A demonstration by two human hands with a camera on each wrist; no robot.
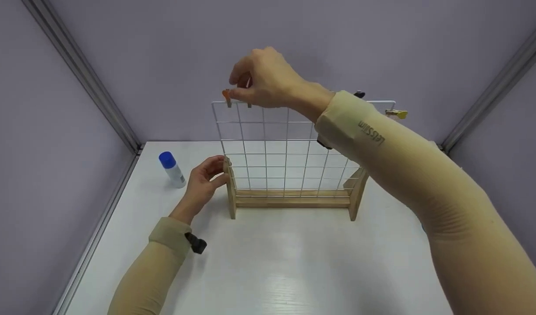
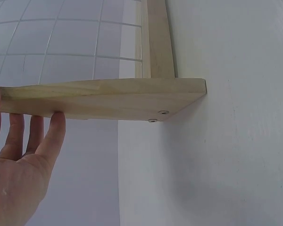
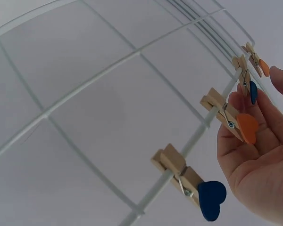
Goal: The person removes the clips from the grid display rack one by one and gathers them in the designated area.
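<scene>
Right hand (image 1: 268, 81) at orange peg (image 3: 233, 122); left hand (image 1: 204, 181) steadies rack (image 2: 108, 99)

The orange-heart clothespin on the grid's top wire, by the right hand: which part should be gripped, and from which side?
Judging by its pose, pinch the orange-heart clothespin by its free tail end, where the heart sits, with thumb and fingers. Its jaw end is clamped over the top wire of the wire grid, so come from the heart side, where the right hand is.
</scene>
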